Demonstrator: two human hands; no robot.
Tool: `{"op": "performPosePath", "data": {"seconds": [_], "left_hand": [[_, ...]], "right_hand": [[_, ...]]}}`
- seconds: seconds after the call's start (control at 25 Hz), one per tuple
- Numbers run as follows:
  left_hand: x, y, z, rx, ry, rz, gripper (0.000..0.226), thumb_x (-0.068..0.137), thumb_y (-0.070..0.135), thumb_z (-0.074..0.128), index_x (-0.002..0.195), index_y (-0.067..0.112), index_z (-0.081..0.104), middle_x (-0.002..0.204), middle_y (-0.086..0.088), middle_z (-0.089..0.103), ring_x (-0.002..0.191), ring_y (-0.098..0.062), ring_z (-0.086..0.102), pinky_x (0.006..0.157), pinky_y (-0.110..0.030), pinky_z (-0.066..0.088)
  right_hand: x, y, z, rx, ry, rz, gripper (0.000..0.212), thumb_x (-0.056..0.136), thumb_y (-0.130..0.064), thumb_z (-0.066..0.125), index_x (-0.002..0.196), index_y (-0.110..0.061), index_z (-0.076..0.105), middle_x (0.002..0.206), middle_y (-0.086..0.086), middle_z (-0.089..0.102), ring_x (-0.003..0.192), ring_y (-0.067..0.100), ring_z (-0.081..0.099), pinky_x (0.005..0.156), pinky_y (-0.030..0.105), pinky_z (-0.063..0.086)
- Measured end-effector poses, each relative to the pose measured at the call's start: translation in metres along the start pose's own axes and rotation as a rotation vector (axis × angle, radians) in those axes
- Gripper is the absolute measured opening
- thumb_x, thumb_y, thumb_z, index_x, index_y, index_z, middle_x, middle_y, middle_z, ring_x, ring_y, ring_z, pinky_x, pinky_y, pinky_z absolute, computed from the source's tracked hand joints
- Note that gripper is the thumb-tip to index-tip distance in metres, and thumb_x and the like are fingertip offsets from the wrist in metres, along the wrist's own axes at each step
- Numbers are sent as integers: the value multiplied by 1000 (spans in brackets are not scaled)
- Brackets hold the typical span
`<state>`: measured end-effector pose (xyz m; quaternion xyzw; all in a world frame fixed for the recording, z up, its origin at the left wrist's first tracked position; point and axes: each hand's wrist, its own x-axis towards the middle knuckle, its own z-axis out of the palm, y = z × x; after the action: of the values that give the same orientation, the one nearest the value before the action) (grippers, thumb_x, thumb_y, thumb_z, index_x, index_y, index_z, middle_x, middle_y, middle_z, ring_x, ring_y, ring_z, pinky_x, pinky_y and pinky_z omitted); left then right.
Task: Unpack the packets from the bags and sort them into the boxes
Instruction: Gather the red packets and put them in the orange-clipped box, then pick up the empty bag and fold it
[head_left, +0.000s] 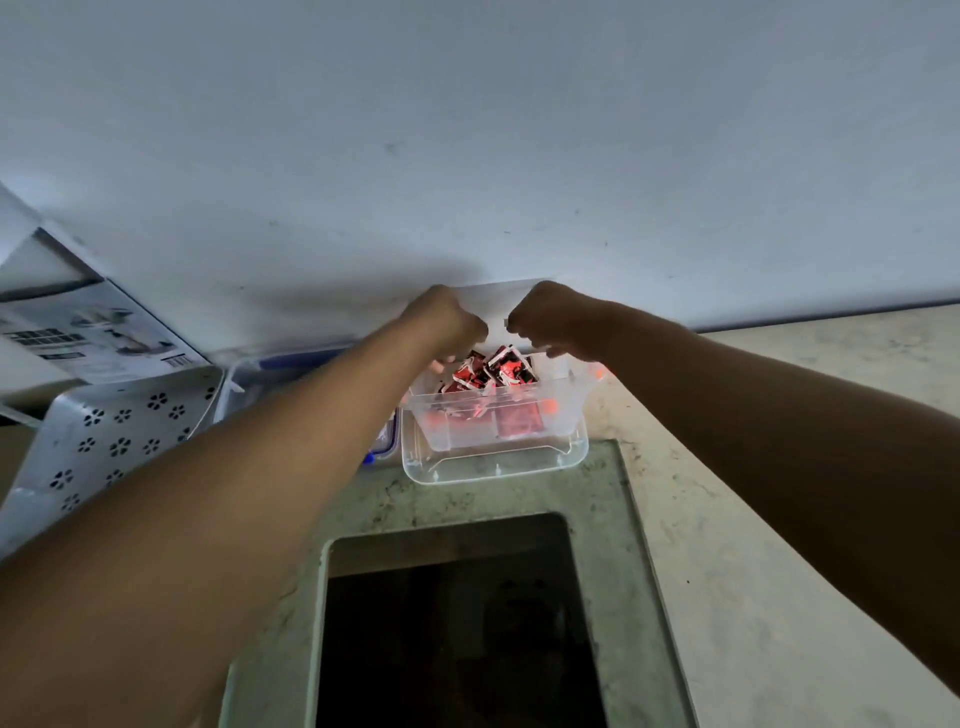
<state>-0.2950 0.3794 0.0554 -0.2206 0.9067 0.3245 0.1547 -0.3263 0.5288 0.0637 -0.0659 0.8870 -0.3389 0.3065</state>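
Both my hands are raised at the back of the counter, close to the wall. My left hand and my right hand each pinch the top of a clear plastic bag, fists nearly touching. Several red packets hang in the bottom of the bag. Directly under it stands a clear plastic box with more red packets lying inside. The box appears to rest on a clear lid or tray. My fingertips are hidden behind the bag.
A dark sink opening is cut into the marble counter in front of the box. To the left are a white perforated basket, a clear container with blue clips and a printed carton. The wall is just behind.
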Motion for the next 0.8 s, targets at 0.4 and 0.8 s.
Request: {"op": "performPosePath", "data": {"seconds": [0.4, 0.8], "left_hand": [[-199, 4, -12, -165, 63, 219, 20, 79, 24, 61, 83, 8, 72, 81, -14, 75, 80, -31, 71, 71, -42, 59], [-368, -72, 127, -221, -189, 135, 14, 79, 37, 63, 84, 25, 67, 81, -7, 75, 74, -22, 73, 60, -35, 59]], "right_hand": [[-197, 19, 8, 253, 196, -168, 23, 89, -10, 62, 103, 4, 73, 85, 16, 65, 77, 28, 57, 70, 33, 42], [-371, 143, 135, 89, 228, -69, 25, 94, -30, 64, 115, -19, 72, 118, 4, 72, 106, 19, 65, 78, 25, 44]]}}
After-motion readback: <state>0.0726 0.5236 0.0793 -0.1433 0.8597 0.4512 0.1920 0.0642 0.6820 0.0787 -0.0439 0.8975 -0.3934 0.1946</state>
